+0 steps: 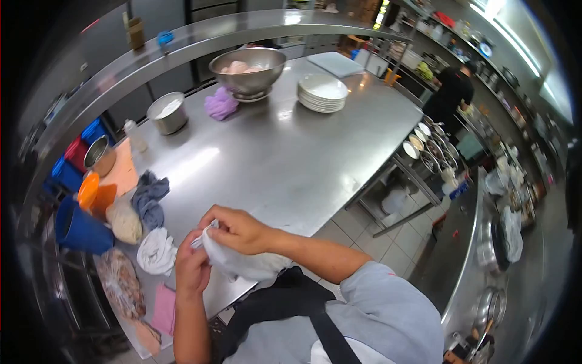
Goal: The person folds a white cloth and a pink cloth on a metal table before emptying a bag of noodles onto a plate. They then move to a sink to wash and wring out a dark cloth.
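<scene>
Both hands are closed on a bunched white cloth [242, 262] at the near edge of the steel table. My left hand [192, 261] pinches its gathered end from the left. Over the same end, my right hand [236, 230] curls its fingers from the right, and the cloth hangs below it towards my apron. Folds and fingers hide whether anything is inside. Just left of my left hand lies a crumpled white rag [156, 252], with a dark grey-blue rag [150, 200] beyond it and a pink cloth [163, 308] nearer me.
On the steel table [260, 158] stand a large metal bowl [267, 59] of pale pieces, stacked white plates [322, 94], a pot [168, 114] with white contents and a purple bag [220, 104]. A blue container [82, 227] is at left. A co-worker [450, 91] stands far right.
</scene>
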`<state>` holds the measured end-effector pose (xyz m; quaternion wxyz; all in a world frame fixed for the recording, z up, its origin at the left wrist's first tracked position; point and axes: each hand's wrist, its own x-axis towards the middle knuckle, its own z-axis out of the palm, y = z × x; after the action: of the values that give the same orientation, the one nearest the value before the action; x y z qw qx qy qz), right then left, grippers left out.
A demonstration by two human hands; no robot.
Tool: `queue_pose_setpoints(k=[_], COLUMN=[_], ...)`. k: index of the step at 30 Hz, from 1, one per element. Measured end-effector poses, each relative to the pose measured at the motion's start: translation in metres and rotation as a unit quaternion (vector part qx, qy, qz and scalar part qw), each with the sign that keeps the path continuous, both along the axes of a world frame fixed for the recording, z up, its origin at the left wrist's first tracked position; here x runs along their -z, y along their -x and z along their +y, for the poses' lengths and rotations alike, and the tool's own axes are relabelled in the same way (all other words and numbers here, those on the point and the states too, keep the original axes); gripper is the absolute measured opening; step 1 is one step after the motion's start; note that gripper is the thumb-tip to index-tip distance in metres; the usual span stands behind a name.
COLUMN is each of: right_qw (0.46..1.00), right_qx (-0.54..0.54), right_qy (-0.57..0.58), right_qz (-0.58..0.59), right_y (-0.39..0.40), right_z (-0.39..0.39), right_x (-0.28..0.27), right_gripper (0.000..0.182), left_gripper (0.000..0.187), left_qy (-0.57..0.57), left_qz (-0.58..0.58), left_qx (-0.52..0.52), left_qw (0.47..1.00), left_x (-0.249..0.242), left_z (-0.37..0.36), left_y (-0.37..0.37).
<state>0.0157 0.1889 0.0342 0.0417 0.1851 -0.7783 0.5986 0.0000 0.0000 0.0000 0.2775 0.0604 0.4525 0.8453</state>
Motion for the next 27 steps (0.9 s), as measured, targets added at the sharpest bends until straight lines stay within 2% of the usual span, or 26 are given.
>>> queue_pose_setpoints(k=[2,3,5,7,9,10,12,14,17,19,20,22,26,27], right_qw=[1.000,1.000,0.998,0.998,0.987,0.988,0.995,0.972,0.944,0.971,0.971,0.980,0.979,0.972], right_qx=[0.000,0.010,-0.002,0.020,0.089,0.083,0.020,-0.154,-0.286,-0.048,-0.062,0.047,0.057,0.053], right_qy=[-0.002,0.014,0.056,0.056,0.042,0.049,-0.095,-0.133,-0.062,-0.148,-0.149,-0.109,-0.111,-0.124], right_qz=[-0.016,0.008,-0.008,0.012,0.125,0.121,0.011,0.114,0.151,0.179,0.178,0.158,0.162,0.195], right_y=[-0.008,-0.009,-0.019,-0.026,-0.032,-0.038,-0.049,-0.061,-0.057,-0.045,-0.044,-0.042,-0.038,-0.037], right_z=[-0.007,0.003,0.005,0.009,0.010,0.012,0.018,0.013,0.008,0.016,0.016,0.015,0.017,0.018], right_x=[-0.003,-0.009,-0.008,-0.010,-0.016,-0.022,-0.042,-0.052,-0.073,-0.077,-0.077,-0.074,-0.065,-0.064], right_gripper=[0.017,0.017,0.016,0.016,0.013,0.013,0.012,0.013,0.014,0.012,0.012,0.014,0.017,0.017], left_gripper=[0.021,0.021,0.012,0.011,0.010,0.012,0.013,0.015,0.016,0.018,0.018,0.018,0.019,0.020], left_qy=[0.010,0.027,0.071,0.092,0.122,0.137,0.184,0.206,0.203,0.140,0.140,0.129,0.178,0.179], left_qz=[0.045,0.069,0.058,0.077,0.098,0.106,0.144,0.201,0.253,0.223,0.219,0.243,0.267,0.266], left_qx=[0.012,0.022,-0.038,-0.053,-0.076,-0.103,-0.146,-0.133,-0.043,-0.002,-0.015,0.012,0.002,0.025], left_qw=[0.999,0.997,0.995,0.991,0.985,0.979,0.961,0.948,0.945,0.965,0.966,0.961,0.947,0.947], left_x=[0.003,-0.014,-0.022,-0.018,-0.024,-0.032,-0.043,-0.046,-0.065,-0.078,-0.081,-0.082,-0.065,-0.061], left_z=[-0.014,-0.003,0.003,-0.001,-0.003,0.001,0.006,0.012,0.019,0.030,0.034,0.037,0.029,0.027], left_y=[-0.004,-0.002,-0.013,-0.010,-0.006,-0.002,0.005,0.012,0.005,-0.008,-0.011,-0.014,-0.015,-0.015])
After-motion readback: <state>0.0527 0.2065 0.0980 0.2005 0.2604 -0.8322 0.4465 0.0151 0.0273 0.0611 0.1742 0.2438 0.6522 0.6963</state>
